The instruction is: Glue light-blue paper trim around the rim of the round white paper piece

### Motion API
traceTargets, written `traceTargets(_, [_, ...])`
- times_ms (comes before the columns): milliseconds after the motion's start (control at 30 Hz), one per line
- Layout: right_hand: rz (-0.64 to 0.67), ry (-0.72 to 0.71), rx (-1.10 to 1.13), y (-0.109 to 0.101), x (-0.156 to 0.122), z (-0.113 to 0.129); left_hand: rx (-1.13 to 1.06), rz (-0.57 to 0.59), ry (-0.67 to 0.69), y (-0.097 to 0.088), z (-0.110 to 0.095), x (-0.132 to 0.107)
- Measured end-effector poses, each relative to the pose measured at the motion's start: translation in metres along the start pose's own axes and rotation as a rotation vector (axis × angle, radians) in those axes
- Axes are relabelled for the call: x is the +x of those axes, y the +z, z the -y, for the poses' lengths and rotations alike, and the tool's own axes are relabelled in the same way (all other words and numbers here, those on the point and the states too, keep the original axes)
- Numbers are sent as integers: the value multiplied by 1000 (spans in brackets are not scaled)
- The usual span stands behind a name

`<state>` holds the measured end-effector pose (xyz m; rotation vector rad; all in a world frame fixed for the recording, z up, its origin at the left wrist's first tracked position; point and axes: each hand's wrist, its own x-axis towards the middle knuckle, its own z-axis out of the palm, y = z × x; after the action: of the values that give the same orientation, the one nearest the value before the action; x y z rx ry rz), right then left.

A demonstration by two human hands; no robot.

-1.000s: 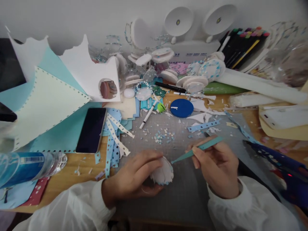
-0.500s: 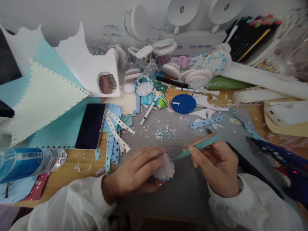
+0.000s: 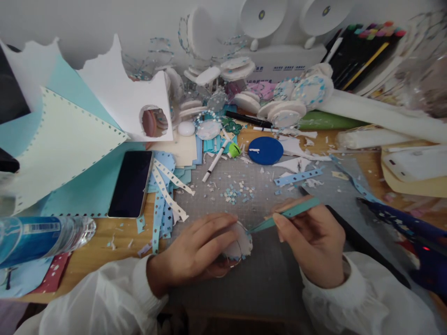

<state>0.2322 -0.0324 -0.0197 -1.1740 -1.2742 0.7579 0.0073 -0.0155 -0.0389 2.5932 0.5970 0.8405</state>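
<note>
Left hand [image 3: 192, 249] curled, fingers gripping white disc [image 3: 244, 239] with bits along its rim, low center over gray mat [image 3: 275, 284]. Right hand [image 3: 314, 239] pinched closed on teal tweezers [image 3: 296, 209], tips at disc edge, contact unclear. Blue-labeled plastic bottle [image 3: 35, 235] left, contents unclear. Colored-cap markers [image 3: 366, 58] bunched back right, holder hard to make out.

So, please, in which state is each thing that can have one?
White disc: held in left hand, blue bits at rim
Teal tweezers: gripped in right hand, tip at disc's edge
Phone: lying flat, screen dark
Blue tool: red light lit
Confetti: loose, scattered on grey mat
</note>
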Motion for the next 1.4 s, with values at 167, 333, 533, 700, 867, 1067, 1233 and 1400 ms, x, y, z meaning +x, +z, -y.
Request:
traceTargets(167, [-34, 15, 17, 0, -1, -1, 11, 3, 1, 0, 0, -1])
traceTargets(333, [-34, 15, 24, -1, -1, -2, 16, -6, -20, -1, -1, -2])
traceTargets(533, [-57, 63, 25, 1, -1, -3, -9, -28, -25, -1, -1, -1])
traceTargets(700, [-42, 101, 56, 4, 0, -2, -18, -35, -7, 0, -1, -1])
traceTargets(867, [-40, 188, 96, 4, 0, -5, -11, -35, 19, 1, 0, -2])
traceTargets(1067, [26, 262, 198, 2, 4, -11, 0, -57, 41, 0, -1, 0])
traceTargets(1233, [54, 318, 225, 3, 5, -11, -1, -46, 57, 0, -1, 0])
traceTargets(1400, [65, 414, 253, 4, 3, -12, 12, -52, 57, 1, -1, -1])
